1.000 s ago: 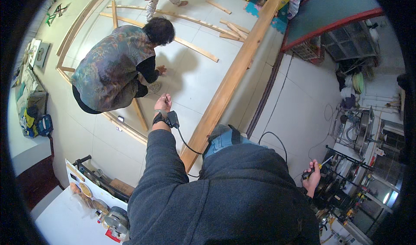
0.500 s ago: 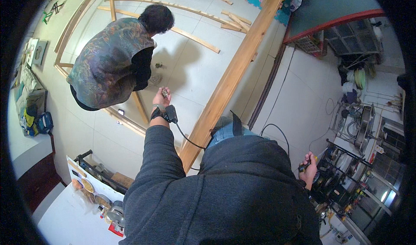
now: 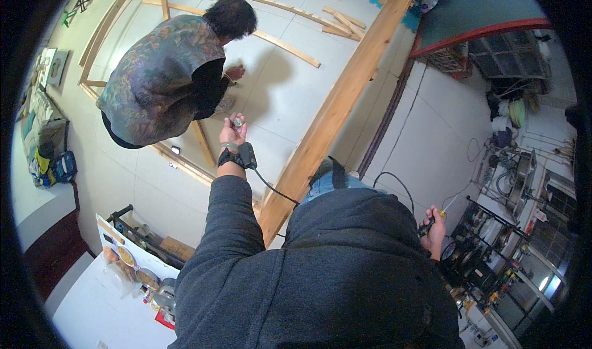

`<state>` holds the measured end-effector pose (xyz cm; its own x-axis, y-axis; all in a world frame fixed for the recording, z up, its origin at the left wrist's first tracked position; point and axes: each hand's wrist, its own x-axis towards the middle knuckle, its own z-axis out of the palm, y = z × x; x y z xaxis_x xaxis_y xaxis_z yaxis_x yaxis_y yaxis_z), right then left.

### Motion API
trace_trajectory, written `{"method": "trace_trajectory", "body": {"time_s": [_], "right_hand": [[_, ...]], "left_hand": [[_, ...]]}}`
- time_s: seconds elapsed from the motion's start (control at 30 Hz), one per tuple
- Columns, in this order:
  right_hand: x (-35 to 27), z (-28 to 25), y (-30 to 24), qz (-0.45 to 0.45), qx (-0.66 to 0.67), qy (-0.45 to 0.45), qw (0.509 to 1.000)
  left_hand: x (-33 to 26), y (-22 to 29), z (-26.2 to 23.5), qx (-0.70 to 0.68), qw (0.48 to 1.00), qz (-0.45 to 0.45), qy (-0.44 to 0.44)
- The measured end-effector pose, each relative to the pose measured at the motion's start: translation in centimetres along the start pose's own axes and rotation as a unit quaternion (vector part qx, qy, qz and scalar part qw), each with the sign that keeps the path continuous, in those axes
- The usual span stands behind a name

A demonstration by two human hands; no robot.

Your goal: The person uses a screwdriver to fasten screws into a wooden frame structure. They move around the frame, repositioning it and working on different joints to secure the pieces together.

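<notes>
My left hand (image 3: 231, 133) is stretched out over the tiled floor, to the left of a long wooden beam. It has its fingers curled around a small shiny metal piece (image 3: 238, 123), whose exact kind is too small to tell. At the far right, clear of the beam, my right hand (image 3: 435, 233) grips a screwdriver (image 3: 425, 228) with a black and yellow handle. The screwdriver's thin shaft points up and to the right. A dark device with a cable (image 3: 248, 156) is strapped to my left wrist.
The long wooden beam (image 3: 336, 105) slants past my front. A crouching person (image 3: 166, 81) works just beyond my left hand, beside a wooden frame (image 3: 280, 47) on the floor. Loose wood strips (image 3: 348, 23) lie farther off. Tools and cables crowd a rack (image 3: 478, 262) at right.
My left hand has shifted slightly, its palm now turned more upward around the metal piece. My right hand has risen a little, tilting the screwdriver. The crouching person's hand has come into view.
</notes>
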<state>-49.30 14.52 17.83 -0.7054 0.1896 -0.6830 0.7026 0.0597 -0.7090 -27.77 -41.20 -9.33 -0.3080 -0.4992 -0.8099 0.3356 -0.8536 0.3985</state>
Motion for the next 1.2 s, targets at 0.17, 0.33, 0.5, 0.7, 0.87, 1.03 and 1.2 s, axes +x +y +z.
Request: {"method": "trace_trajectory", "body": {"time_s": [0.17,0.33,0.5,0.7,0.87,1.03,1.2], "right_hand": [[-0.8,1.5,0.0,0.023,-0.033,-0.02,0.999],[-0.4,1.6,0.3,0.037,-0.032,-0.027,0.998],[1.9,-1.2,1.8,0.08,-0.02,-0.107,0.991],[3.3,-2.5,3.6,0.107,0.032,-0.065,0.992],[4.9,-2.8,4.8,0.158,0.045,-0.072,0.984],[7.8,-5.1,6.9,0.168,0.083,-0.092,0.978],[7.8,-5.4,7.3,0.133,0.033,-0.118,0.984]], "left_hand": [[-0.1,0.4,-1.1,0.026,0.999,-0.013,0.024],[0.0,0.3,-2.4,0.061,0.993,-0.027,0.098],[-0.1,-0.8,-3.8,0.028,0.991,-0.021,0.13],[0.3,-1.1,-4.6,0.021,0.994,0.011,0.105],[1.2,-0.9,-5.1,0.057,0.995,-0.029,0.078],[0.6,-0.9,-3.9,-0.003,0.996,-0.013,0.086],[-1.7,0.9,-0.9,-0.118,0.988,0.052,-0.083]]}}
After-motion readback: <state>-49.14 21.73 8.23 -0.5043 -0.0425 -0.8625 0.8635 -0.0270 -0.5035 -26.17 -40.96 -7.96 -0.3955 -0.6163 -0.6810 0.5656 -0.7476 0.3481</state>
